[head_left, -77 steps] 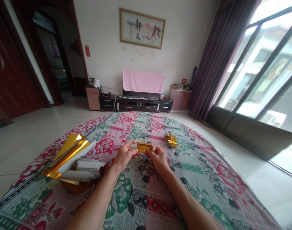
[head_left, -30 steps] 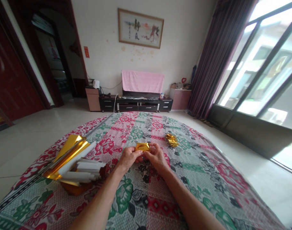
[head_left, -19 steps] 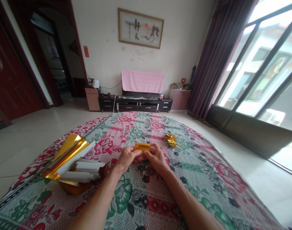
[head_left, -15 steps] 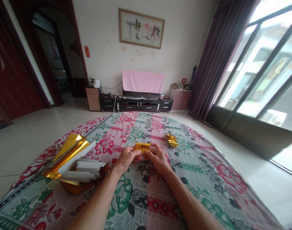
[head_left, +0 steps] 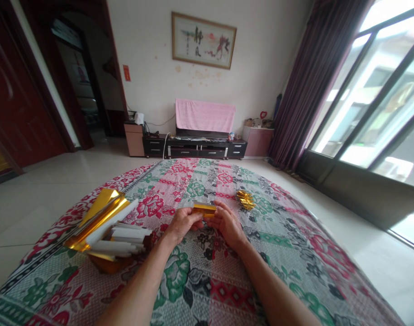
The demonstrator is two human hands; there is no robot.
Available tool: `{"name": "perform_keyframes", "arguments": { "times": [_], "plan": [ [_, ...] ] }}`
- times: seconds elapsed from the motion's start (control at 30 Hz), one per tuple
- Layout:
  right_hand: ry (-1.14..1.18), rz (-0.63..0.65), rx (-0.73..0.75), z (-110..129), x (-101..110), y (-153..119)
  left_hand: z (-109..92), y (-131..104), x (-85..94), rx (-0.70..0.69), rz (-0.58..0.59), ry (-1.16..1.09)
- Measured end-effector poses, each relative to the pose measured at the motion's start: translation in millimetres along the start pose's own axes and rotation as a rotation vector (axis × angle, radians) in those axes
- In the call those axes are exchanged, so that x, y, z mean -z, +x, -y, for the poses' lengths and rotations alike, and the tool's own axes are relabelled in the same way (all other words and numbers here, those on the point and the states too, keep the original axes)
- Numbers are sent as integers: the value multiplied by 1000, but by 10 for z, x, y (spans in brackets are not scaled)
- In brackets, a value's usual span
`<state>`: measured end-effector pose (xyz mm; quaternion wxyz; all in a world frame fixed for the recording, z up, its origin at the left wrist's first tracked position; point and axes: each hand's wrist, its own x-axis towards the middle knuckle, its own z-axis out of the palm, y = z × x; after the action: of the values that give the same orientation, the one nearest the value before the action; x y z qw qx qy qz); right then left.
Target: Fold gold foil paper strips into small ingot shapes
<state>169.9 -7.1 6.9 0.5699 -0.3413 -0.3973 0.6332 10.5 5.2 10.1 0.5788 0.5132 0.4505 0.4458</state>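
Note:
A small folded piece of gold foil paper (head_left: pixel 204 209) is held level between my two hands, above the floral cloth (head_left: pixel 179 290). My left hand (head_left: pixel 183 223) pinches its left end, thumb in front and fingers behind and below. At the other end, my right hand (head_left: pixel 227 224) has its fingers behind and under the paper; its thumb lies less tightly against it. Just beyond my right hand rests a cluster of folded gold foil pieces (head_left: pixel 245 199) on the cloth.
To the left lie gold foil sheets (head_left: pixel 108 210) and a pile of white-backed rolled papers (head_left: pixel 128 237). Past the table's far edge stand a low black cabinet (head_left: pixel 198 151) and a screen covered by a pink cloth (head_left: pixel 205 115). A window (head_left: pixel 373 99) is on the right.
The right thumb has lifted off the front of the foil paper, and the fingers of that hand have straightened somewhat. The left hand keeps its pinch. The view has shifted slightly.

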Motion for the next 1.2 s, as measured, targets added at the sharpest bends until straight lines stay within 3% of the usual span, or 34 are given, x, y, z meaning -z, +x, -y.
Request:
{"name": "perform_keyframes", "arguments": {
  "times": [0.63, 1.2],
  "plan": [
    [-90, 91, -5, -16, 48, 2, -3, -3, -20, -6, -6, 53],
    [-25, 135, -26, -13, 64, 28, -4, -12, -38, -18, 8, 47]
  ]
}}
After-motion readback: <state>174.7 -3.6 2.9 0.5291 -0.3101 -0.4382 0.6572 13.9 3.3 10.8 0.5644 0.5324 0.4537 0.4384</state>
